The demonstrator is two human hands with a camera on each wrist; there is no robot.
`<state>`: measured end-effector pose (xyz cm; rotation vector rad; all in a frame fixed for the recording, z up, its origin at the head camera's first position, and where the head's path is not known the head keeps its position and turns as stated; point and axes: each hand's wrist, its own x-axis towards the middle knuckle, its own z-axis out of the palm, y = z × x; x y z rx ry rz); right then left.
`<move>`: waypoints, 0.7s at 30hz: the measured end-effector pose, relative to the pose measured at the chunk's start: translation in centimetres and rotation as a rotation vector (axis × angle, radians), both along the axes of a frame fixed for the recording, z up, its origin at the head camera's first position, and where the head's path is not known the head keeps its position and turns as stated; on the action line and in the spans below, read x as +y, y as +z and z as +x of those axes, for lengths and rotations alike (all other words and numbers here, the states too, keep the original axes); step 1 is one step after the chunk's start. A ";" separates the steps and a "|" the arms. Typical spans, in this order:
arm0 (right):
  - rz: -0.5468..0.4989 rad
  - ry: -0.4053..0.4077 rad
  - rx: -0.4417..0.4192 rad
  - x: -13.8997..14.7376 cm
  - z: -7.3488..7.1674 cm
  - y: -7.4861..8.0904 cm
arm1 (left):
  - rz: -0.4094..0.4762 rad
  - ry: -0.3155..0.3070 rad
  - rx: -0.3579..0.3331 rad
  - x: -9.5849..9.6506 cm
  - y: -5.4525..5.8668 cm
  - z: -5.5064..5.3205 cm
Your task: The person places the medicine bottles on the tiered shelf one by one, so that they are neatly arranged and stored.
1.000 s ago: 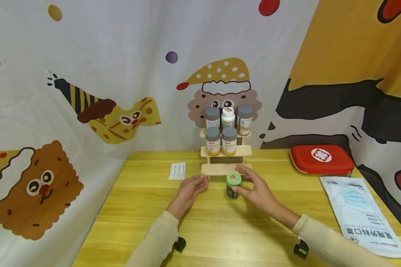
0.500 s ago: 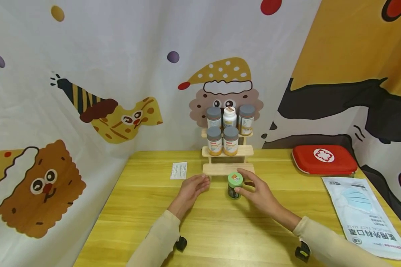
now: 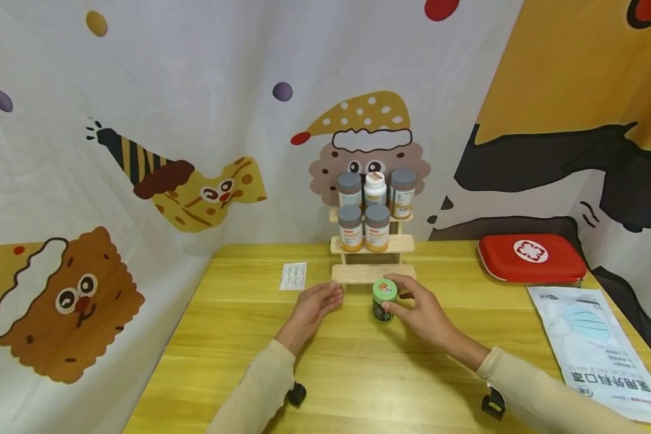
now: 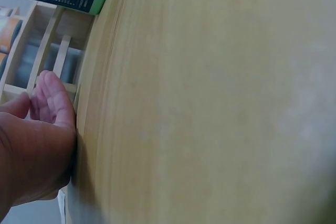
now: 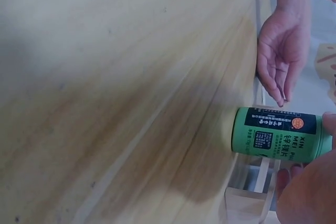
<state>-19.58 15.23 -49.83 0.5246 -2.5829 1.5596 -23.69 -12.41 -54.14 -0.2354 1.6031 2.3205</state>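
Observation:
A small green-lidded pill bottle [image 3: 384, 301] stands upright on the table in front of the wooden tiered rack [image 3: 373, 273]. My right hand [image 3: 425, 314] grips it near the lid, thumb at the front and fingers round the far side. In the right wrist view the green bottle [image 5: 278, 136] shows a dark label panel, and part of the right hand [image 5: 310, 187] is at its lid end. To the left of the bottle, my left hand [image 3: 311, 308] rests on its side on the table, fingers loosely bent, holding nothing. The left wrist view shows this hand [image 4: 44, 135] near the rack.
Grey-lidded bottles [image 3: 350, 229] and a white bottle [image 3: 375, 191] stand on the rack's upper tiers. A blister pack [image 3: 293, 276] lies left of the rack. At the right are a red first-aid case [image 3: 531, 259] and a face-mask packet [image 3: 597, 355]. A printed curtain [image 3: 222, 120] hangs behind.
The head view has shifted a little, moving the whole scene slightly rightward. Both hands and the bottle keep nearly the same places on the table.

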 end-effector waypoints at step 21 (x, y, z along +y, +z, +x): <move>-0.043 -0.003 -0.003 0.8 -0.6 2.4 | 0.019 -0.020 -0.012 -0.1 0.0 -0.2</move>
